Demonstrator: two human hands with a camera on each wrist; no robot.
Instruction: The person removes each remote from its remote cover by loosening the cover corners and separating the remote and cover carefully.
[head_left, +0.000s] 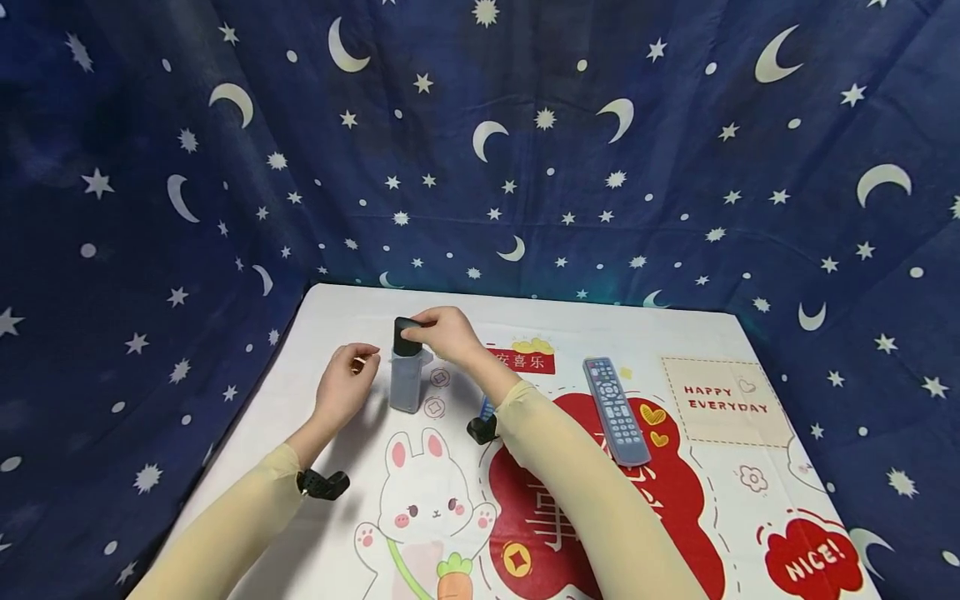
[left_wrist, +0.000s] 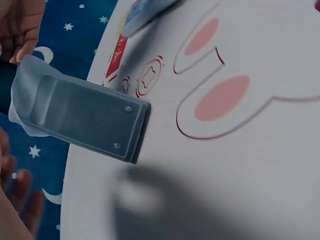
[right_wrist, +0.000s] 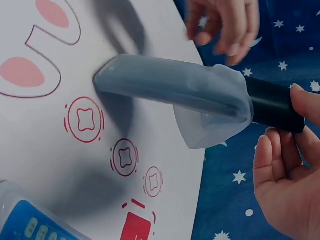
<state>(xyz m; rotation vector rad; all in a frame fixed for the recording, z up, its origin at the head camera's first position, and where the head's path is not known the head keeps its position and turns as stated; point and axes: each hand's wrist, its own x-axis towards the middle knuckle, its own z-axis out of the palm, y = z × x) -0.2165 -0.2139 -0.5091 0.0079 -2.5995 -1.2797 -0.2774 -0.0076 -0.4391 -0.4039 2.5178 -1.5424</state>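
My right hand (head_left: pixel 452 335) pinches the upper end of a black remote control (head_left: pixel 407 337) between thumb and fingers. Its lower part sits inside a translucent grey silicone sleeve (head_left: pixel 406 388), which hides the buttons. The sleeve stands upright, its lower end at the white tabletop in the right wrist view. A loose flap of the sleeve's mouth (right_wrist: pixel 212 127) flares out around the black end (right_wrist: pixel 272 104). My left hand (head_left: pixel 348 382) holds nothing. It hovers just left of the sleeve with its fingers loosely bent, apart from it.
A grey-blue remote control (head_left: pixel 617 412) lies on the printed tablecloth (head_left: pixel 337 317) to the right. Another remote with a blue face (right_wrist: pixel 32 222) lies nearer, partly behind the right wrist in the head view. A dark blue starry curtain (head_left: pixel 525 200) encloses the table's back and sides.
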